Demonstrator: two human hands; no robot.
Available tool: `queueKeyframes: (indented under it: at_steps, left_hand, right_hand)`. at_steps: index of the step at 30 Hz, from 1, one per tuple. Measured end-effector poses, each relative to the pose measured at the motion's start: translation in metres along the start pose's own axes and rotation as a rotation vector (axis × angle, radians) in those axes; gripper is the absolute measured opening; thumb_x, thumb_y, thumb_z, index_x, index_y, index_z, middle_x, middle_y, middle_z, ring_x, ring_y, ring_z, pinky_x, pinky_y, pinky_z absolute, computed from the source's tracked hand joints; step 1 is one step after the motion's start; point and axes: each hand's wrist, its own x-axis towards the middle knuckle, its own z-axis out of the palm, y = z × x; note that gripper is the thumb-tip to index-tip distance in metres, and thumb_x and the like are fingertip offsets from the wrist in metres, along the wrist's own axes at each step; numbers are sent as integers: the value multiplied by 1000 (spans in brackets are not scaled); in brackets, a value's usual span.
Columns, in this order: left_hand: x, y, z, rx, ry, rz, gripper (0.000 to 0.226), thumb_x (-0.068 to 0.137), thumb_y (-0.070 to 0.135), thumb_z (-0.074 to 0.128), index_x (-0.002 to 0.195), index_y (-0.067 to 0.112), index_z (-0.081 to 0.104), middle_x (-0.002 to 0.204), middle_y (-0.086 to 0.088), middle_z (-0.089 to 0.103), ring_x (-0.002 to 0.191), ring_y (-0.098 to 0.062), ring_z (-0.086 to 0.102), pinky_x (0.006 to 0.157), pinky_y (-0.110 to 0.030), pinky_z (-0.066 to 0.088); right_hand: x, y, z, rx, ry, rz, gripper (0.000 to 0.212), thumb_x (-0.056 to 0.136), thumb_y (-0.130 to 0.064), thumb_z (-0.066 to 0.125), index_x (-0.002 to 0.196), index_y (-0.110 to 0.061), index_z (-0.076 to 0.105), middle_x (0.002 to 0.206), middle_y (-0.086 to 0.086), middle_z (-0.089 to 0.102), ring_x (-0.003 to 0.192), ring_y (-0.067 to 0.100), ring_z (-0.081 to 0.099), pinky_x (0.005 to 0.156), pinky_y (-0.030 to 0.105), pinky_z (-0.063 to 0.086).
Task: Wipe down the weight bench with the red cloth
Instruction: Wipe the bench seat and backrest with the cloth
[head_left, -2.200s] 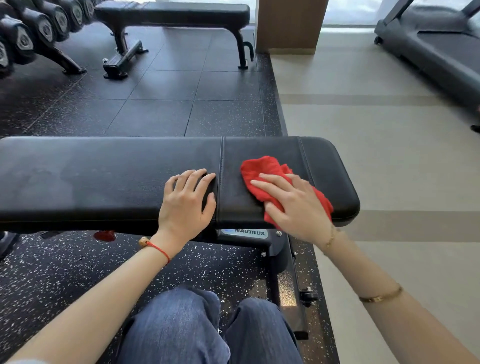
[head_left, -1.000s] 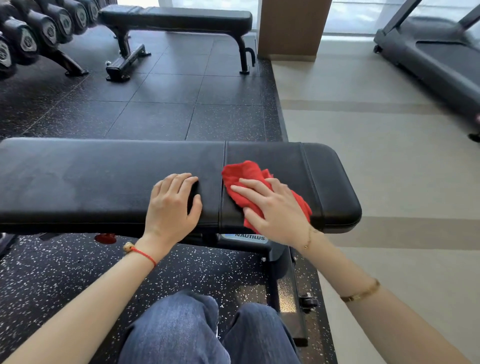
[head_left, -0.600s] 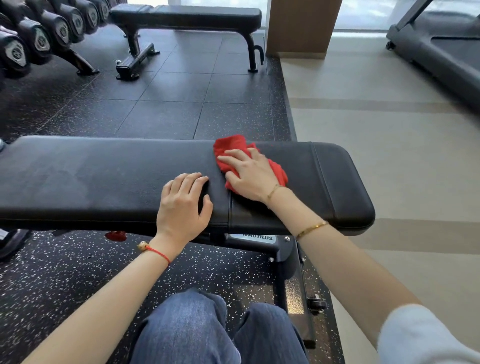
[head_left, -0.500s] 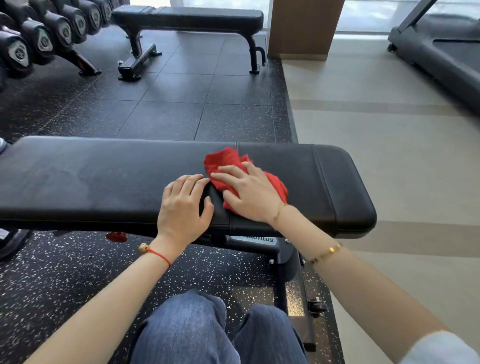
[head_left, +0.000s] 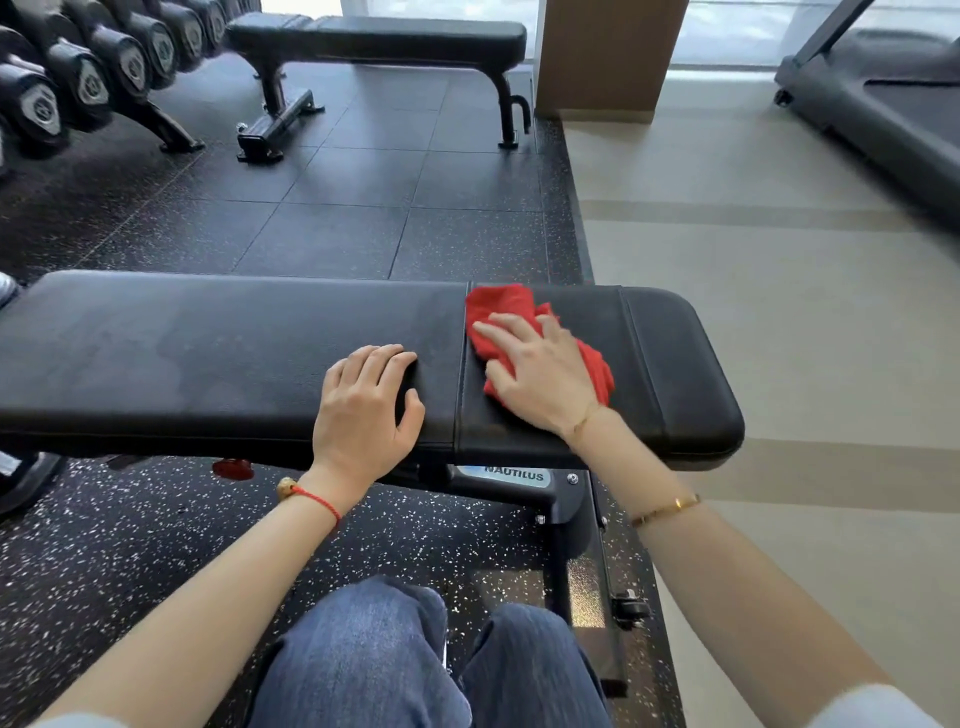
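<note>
Her right hand (head_left: 540, 379) presses the red cloth (head_left: 501, 317) flat-fingered on the weight bench (head_left: 208, 353). Just left, her left hand (head_left: 363, 415) rests there, fingers relaxed.

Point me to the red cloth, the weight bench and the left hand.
red cloth (head_left: 498, 304), head view, bunched far corner.
weight bench (head_left: 208, 343), head view, bare long pad.
left hand (head_left: 363, 415), head view, back of hand.

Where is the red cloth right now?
Head view: the red cloth lies on the weight bench, just right of the pad seam, pressed under the right hand.
</note>
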Motion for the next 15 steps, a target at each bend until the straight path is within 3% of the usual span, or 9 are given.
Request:
queueKeyframes:
  at_steps: [4, 8, 12, 15]
  left_hand:
    - [-1, 1, -2, -19, -10, -3, 44, 91, 33, 43, 125, 12, 62, 129, -5, 62, 123, -27, 54, 104, -44, 41]
    - [-2, 2, -2, -26, -11, -1, 44, 91, 33, 43, 125, 12, 61, 129, -5, 62, 123, -27, 53, 105, -44, 41]
    - [-2, 4, -2, -22, -16, -12, 45, 92, 32, 42, 126, 10, 61, 130, -7, 62, 124, -29, 53, 106, -46, 41]
    - [-2, 5, -2, -20, -23, -15, 45, 91, 32, 42, 126, 10, 61, 129, -7, 62, 123, -29, 53, 105, -46, 41]
  right_hand:
    - [-58, 6, -6, 15, 61, -20, 51, 87, -42, 40, 137, -38, 49, 145, -18, 46, 120, 27, 44, 105, 38, 31]
    - [-86, 55, -18, -56, 211, 224, 48, 88, -40, 42, 134, -38, 53, 142, -16, 49, 116, 27, 47, 104, 37, 32]
    - [-59, 99, -26, -54, 143, 512, 47, 93, -37, 41, 140, -37, 47, 150, -11, 41, 130, 36, 36, 112, 43, 27]
    - [-27, 96, -28, -31, 73, 466, 48, 94, -34, 41, 142, -34, 45, 152, -10, 38, 129, 38, 35, 114, 44, 25]
